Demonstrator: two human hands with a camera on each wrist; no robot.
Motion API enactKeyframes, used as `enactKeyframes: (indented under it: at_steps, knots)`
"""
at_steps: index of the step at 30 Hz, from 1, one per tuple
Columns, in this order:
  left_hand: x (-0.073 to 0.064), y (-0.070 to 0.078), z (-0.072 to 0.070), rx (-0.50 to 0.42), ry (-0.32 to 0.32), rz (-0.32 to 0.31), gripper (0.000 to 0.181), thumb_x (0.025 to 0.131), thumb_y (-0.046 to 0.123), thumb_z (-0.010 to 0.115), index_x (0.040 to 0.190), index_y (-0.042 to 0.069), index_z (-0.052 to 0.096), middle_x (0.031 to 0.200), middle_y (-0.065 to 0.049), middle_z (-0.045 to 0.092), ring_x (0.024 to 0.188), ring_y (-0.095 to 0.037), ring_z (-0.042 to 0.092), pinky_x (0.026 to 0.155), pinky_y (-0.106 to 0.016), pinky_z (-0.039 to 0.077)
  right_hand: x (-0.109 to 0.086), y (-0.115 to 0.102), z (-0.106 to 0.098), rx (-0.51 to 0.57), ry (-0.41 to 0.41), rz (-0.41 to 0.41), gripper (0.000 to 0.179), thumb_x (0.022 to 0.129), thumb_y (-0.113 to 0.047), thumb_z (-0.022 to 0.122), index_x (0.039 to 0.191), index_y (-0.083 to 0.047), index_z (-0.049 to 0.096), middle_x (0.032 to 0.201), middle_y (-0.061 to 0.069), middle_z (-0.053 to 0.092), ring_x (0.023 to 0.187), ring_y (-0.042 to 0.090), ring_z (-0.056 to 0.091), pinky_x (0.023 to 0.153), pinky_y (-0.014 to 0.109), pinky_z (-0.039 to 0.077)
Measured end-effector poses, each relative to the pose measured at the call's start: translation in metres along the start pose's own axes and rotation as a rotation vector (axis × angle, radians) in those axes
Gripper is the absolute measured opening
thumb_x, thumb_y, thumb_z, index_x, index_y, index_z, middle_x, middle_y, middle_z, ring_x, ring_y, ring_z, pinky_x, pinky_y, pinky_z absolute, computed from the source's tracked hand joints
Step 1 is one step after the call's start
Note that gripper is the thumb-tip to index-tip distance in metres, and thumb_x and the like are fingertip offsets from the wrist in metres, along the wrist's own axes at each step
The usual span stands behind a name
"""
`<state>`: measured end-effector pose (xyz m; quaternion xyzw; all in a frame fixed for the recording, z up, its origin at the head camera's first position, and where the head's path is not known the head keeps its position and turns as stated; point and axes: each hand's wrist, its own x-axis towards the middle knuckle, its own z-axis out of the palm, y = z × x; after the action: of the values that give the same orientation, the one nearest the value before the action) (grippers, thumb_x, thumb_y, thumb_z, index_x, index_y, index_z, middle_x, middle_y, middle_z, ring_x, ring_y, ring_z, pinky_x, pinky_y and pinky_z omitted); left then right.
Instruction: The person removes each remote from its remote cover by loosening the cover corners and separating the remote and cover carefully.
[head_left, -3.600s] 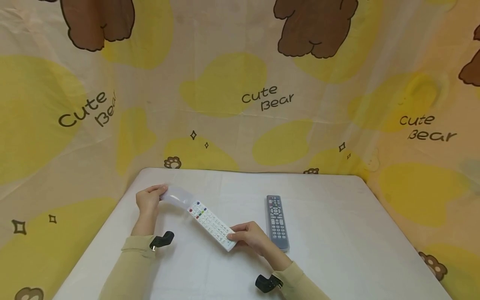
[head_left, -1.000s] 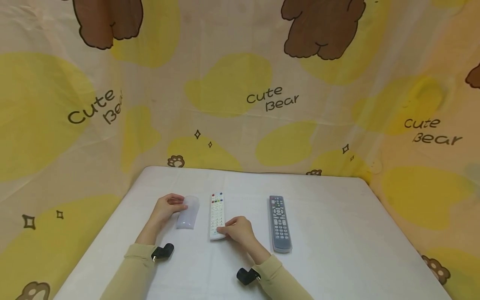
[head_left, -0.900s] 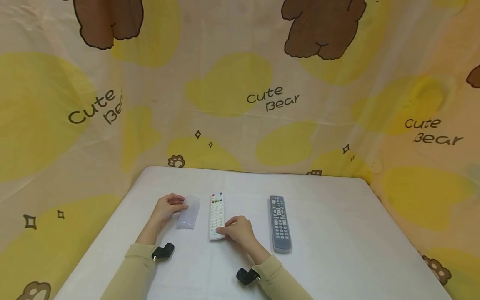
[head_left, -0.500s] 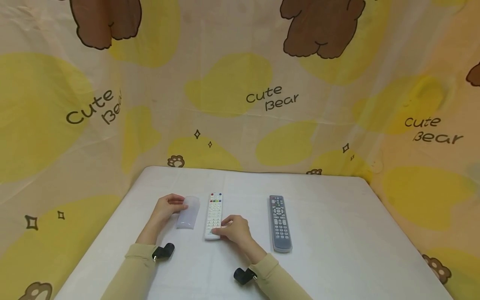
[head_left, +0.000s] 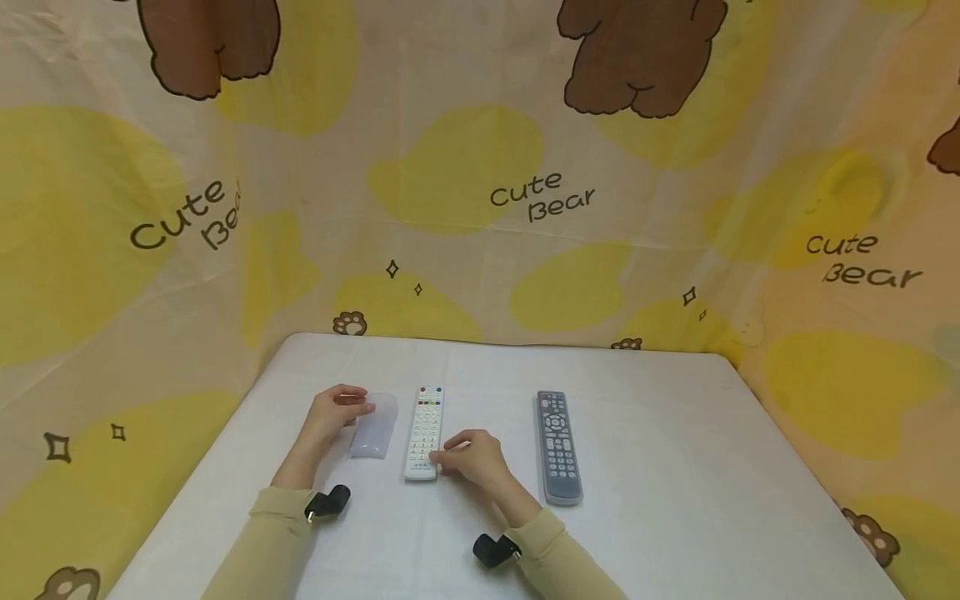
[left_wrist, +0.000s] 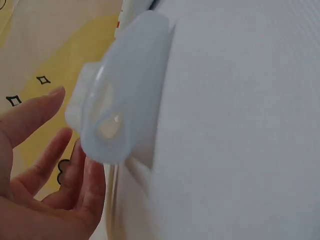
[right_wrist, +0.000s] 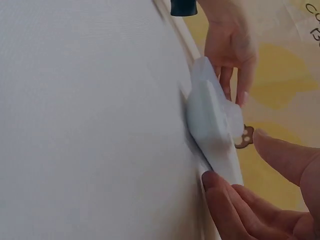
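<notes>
A clear plastic remote sleeve (head_left: 374,429) lies on the table at the left. My left hand (head_left: 327,421) is at its left side; in the left wrist view the thumb and fingers stand apart from the sleeve (left_wrist: 132,85). To its right lies a white remote control (head_left: 424,435) with small coloured buttons near its far end. My right hand (head_left: 480,460) is by the near right end of this remote. In the right wrist view, its thumb and fingers are spread beside the remote (right_wrist: 207,120), gripping nothing.
A dark grey remote control (head_left: 559,454) in a clear cover lies right of the right hand. The white table (head_left: 660,467) has a patterned cloth (head_left: 450,192) behind and along its sides. Each sleeve cuff carries a black wrist camera (head_left: 328,502).
The white remote, earlier partly inside the clear sleeve, has come out, and both lie on the table. Recently the remote shifted slightly left, and the right hand let go of it.
</notes>
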<state>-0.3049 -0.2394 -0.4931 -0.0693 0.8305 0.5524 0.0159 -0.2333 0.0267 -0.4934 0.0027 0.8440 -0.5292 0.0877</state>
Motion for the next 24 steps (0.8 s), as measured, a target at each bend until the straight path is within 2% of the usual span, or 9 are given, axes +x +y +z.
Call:
enactKeyframes:
  at_steps: [4,6,9,11,16,20,24]
  knots:
    - [-0.004,0.019,0.009,0.008,0.097,0.019,0.046,0.082,0.022,0.074,0.120,0.003,0.057,0.125,-0.019,0.056,0.111,-0.031,0.054,0.090,-0.039,0.048,-0.001,0.000,-0.022,0.030,0.006,-0.008,0.039,0.077,-0.032,0.078,0.101,-0.003,0.066,0.081,0.006,0.072,0.070,0.015,0.068,0.063,0.028,0.056]
    - [-0.006,0.028,0.015,-0.027,0.151,0.035,0.046,0.081,0.022,0.075,0.120,0.003,0.058,0.124,-0.019,0.056,0.111,-0.031,0.052,0.092,-0.040,0.046,-0.001,-0.001,-0.035,0.026,0.028,-0.006,0.040,0.079,-0.033,0.076,0.103,-0.003,0.066,0.086,0.007,0.072,0.074,0.017,0.069,0.066,0.030,0.057]
    - [-0.007,0.042,0.028,-0.094,0.175,0.054,0.045,0.080,0.021,0.076,0.119,0.006,0.059,0.121,-0.015,0.057,0.110,-0.027,0.051,0.093,-0.038,0.045,-0.001,0.000,-0.055,0.030,0.073,-0.011,0.041,0.081,-0.032,0.074,0.106,-0.001,0.065,0.090,0.010,0.072,0.079,0.023,0.070,0.070,0.033,0.058]
    - [-0.008,0.050,0.038,-0.119,0.157,0.067,0.045,0.079,0.022,0.077,0.118,0.007,0.060,0.120,-0.014,0.058,0.109,-0.026,0.051,0.094,-0.038,0.044,-0.002,0.001,-0.069,0.031,0.106,-0.014,0.042,0.082,-0.032,0.073,0.108,-0.001,0.064,0.092,0.011,0.072,0.082,0.026,0.070,0.072,0.034,0.058]
    - [-0.014,0.069,0.069,-0.110,0.071,0.100,0.045,0.079,0.026,0.077,0.118,0.010,0.060,0.116,-0.012,0.060,0.107,-0.024,0.054,0.093,-0.037,0.047,-0.005,0.008,-0.102,0.024,0.205,-0.027,0.042,0.083,-0.033,0.072,0.109,-0.001,0.065,0.095,0.014,0.072,0.087,0.030,0.070,0.072,0.032,0.058]
    - [-0.019,0.080,0.098,-0.124,0.007,0.125,0.043,0.078,0.024,0.078,0.114,0.009,0.061,0.109,-0.011,0.063,0.098,-0.022,0.057,0.083,-0.032,0.051,-0.006,0.017,-0.122,0.017,0.279,-0.002,0.042,0.082,-0.032,0.073,0.110,-0.001,0.066,0.098,0.015,0.072,0.086,0.029,0.071,0.070,0.031,0.058]
    - [-0.022,0.084,0.127,-0.158,-0.037,0.158,0.040,0.075,0.019,0.080,0.109,0.006,0.064,0.101,-0.011,0.066,0.084,-0.017,0.061,0.072,-0.026,0.053,-0.007,0.027,-0.137,0.028,0.326,0.040,0.042,0.083,-0.029,0.073,0.112,0.000,0.065,0.101,0.018,0.070,0.084,0.026,0.070,0.071,0.032,0.058]
